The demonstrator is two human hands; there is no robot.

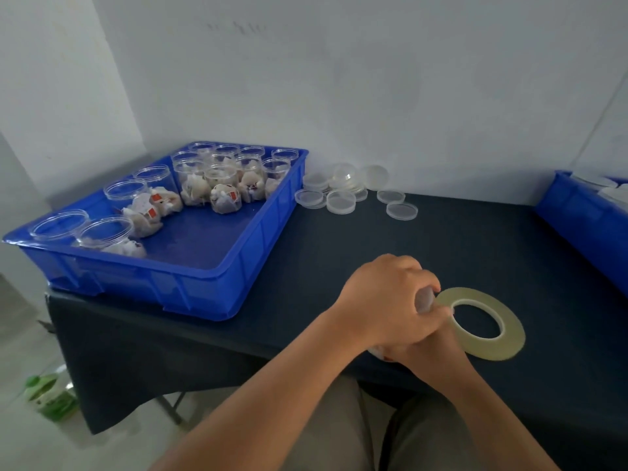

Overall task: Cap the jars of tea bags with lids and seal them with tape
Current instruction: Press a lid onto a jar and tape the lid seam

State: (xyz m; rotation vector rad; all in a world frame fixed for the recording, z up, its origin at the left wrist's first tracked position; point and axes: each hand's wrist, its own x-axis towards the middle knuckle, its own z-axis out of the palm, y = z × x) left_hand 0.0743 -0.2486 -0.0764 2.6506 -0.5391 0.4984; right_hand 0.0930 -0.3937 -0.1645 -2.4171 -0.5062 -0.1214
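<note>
Early stage. Left grip (384,300) curls round one jar (424,300) just left of the tape roll (489,329); right grip (433,348) sits under it, hold hidden. Open jars (115,229) in blue bin (238,266) far left of roll, all uncapped; lids (339,200) loose behind roll.

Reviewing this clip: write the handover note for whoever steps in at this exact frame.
Left hand: curled round a clear jar, beside the flat tape roll.
Right hand: under the left, fingers hidden.
Open jars of tea bags stand in the blue tray; loose lids lie on the table right of it.
Done: nothing visibly sealed.
Left: cap and tape the tray's jars.
</note>
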